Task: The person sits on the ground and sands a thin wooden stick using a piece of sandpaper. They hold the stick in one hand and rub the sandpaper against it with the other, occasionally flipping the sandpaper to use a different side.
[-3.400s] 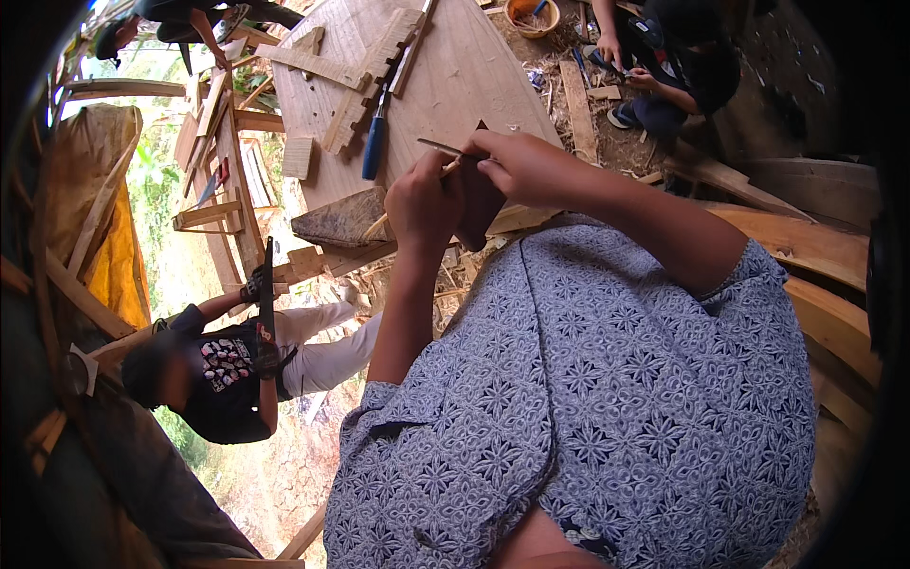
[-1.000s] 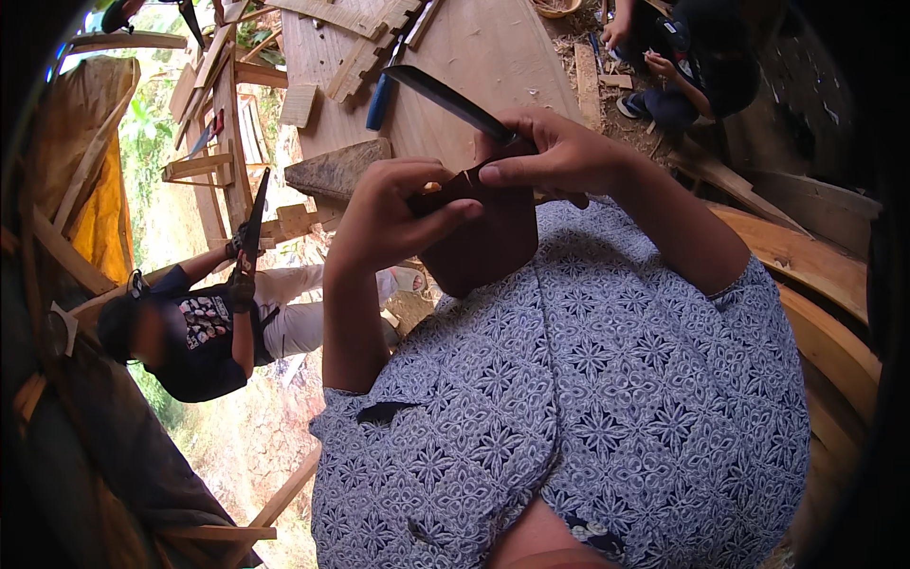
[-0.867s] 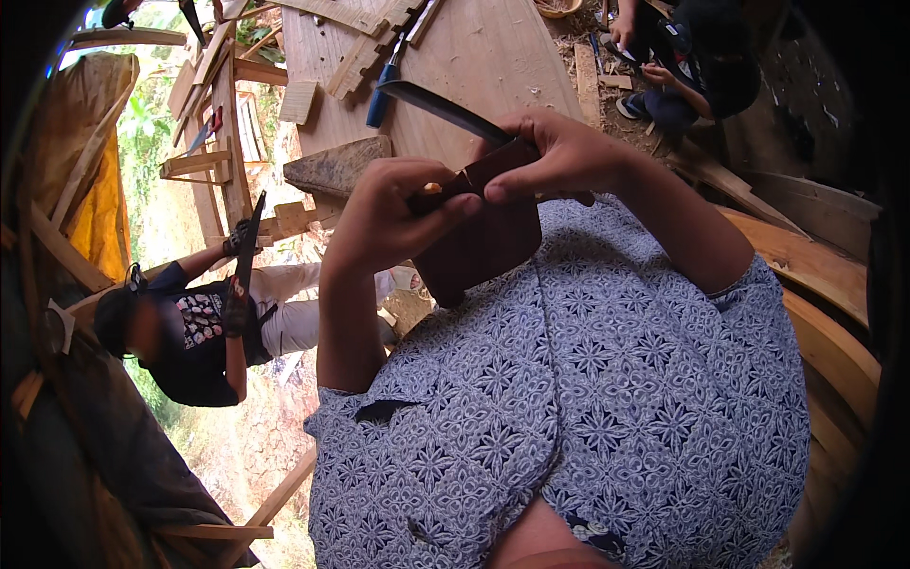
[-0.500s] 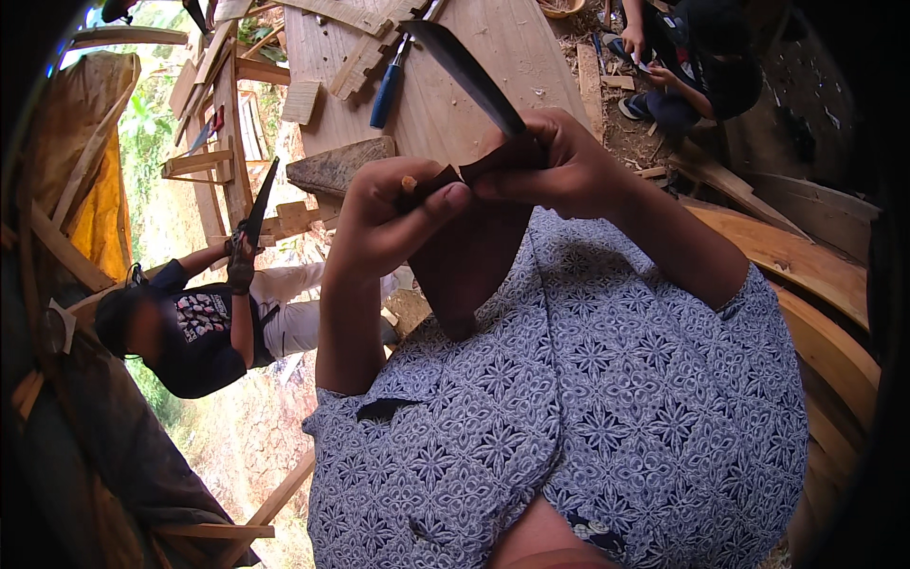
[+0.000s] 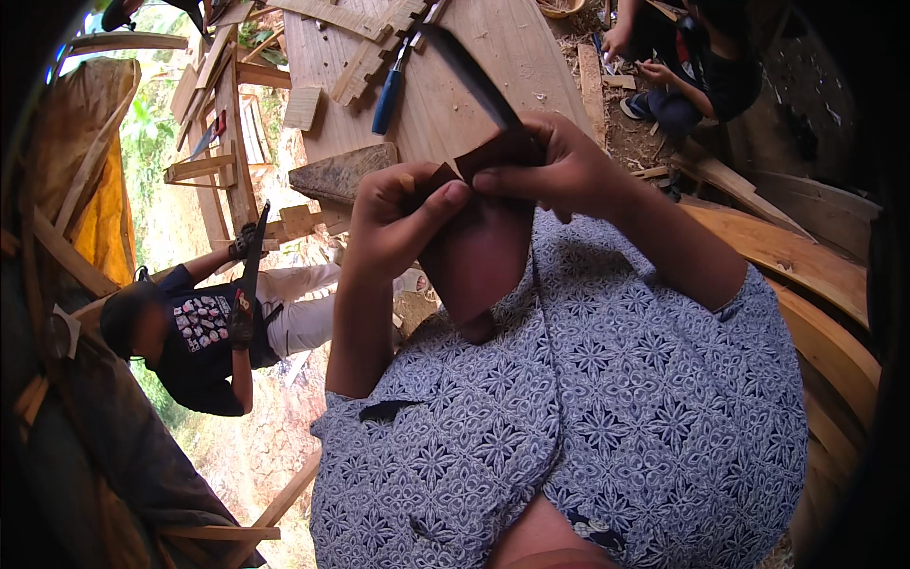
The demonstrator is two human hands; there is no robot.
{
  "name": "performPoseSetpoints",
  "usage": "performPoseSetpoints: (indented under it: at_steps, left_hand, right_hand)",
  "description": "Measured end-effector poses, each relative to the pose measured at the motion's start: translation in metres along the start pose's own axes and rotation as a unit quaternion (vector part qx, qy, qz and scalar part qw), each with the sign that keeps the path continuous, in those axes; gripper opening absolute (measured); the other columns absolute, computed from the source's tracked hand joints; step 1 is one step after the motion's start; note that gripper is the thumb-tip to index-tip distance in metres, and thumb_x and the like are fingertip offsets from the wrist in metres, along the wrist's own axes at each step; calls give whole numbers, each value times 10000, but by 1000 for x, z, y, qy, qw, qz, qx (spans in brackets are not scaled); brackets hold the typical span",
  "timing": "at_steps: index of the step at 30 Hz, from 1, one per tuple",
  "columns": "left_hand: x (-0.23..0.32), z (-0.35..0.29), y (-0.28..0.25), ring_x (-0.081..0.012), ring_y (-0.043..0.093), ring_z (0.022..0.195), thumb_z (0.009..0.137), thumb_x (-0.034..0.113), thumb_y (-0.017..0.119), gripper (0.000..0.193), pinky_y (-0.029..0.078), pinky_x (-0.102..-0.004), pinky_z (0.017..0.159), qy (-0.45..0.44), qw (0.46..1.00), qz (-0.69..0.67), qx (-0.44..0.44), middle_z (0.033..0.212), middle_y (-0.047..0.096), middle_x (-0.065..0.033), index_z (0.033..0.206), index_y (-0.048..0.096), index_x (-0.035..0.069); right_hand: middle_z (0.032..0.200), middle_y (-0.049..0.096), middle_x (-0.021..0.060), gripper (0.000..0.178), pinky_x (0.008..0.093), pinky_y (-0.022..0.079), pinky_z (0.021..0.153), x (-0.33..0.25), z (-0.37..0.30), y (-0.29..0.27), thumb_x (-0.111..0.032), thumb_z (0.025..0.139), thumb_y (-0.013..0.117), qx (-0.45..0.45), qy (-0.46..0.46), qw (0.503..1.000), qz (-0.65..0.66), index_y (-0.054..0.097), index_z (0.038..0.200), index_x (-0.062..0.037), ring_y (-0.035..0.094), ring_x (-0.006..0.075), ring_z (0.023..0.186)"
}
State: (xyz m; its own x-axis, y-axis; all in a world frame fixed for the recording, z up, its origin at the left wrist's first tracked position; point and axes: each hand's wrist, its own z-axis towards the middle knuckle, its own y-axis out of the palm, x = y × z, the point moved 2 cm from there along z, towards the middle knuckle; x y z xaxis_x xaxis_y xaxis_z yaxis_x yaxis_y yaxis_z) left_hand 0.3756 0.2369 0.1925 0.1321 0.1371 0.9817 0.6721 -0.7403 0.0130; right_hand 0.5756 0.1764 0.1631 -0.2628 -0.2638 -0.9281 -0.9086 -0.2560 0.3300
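Between my hands is a dark brown sheet that looks like sandpaper (image 5: 479,251), with a V-shaped split in its upper edge. Thumb and curled fingers of my left hand (image 5: 403,209) pinch the sheet left of the split. On the other side of it, my right hand (image 5: 545,166) grips the sheet with the thumb pressed on top. A long, dark, curved strip (image 5: 466,74) reaches up and left from behind my right hand; whether it belongs to the sheet I cannot tell. Just beyond my hands stands a wooden workbench (image 5: 483,62).
On the bench lie a blue-handled chisel (image 5: 386,100), a notched board (image 5: 355,78) and a wood block (image 5: 301,108). A rough wedge-shaped timber (image 5: 341,173) sits near my left hand. One co-worker (image 5: 204,327) at left holds a handsaw (image 5: 250,275); another person (image 5: 706,71) crouches far right.
My left hand has shifted slightly right, and the sheet's lower part has tilted and looks lighter. The co-worker's saw has swung more upright, with their hands further apart.
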Motion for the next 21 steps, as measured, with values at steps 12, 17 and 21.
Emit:
performPoseSetpoints:
  at_steps: [12, 17, 21]
  left_hand:
    - [24, 5, -10, -50, 624, 768, 898, 91, 732, 147, 504, -235, 664, -79, 982, 70, -157, 813, 692, -5, 967, 685, -30]
    - [15, 3, -10, -39, 604, 770, 952, 93, 656, 136, 491, -232, 651, -102, 984, 32, -146, 791, 679, 3, 971, 677, -40]
    - [17, 2, -14, -26, 568, 723, 964, 109, 646, 151, 464, -227, 613, -83, 984, 84, -137, 750, 651, 17, 914, 675, -30]
  right_hand:
    - [969, 715, 63, 322, 279, 535, 795, 0, 6, -9, -140, 869, 740, -139, -62, 988, -34, 645, 1133, 19, 669, 122, 869]
    - [961, 715, 72, 331, 281, 535, 800, 3, 5, 0, -204, 891, 743, -51, -69, 996, -14, 654, 1118, 20, 666, 123, 888]
    - [956, 713, 62, 310, 278, 535, 800, -1, 11, -1, -222, 915, 730, -64, -43, 996, -54, 657, 1104, 13, 661, 112, 892]
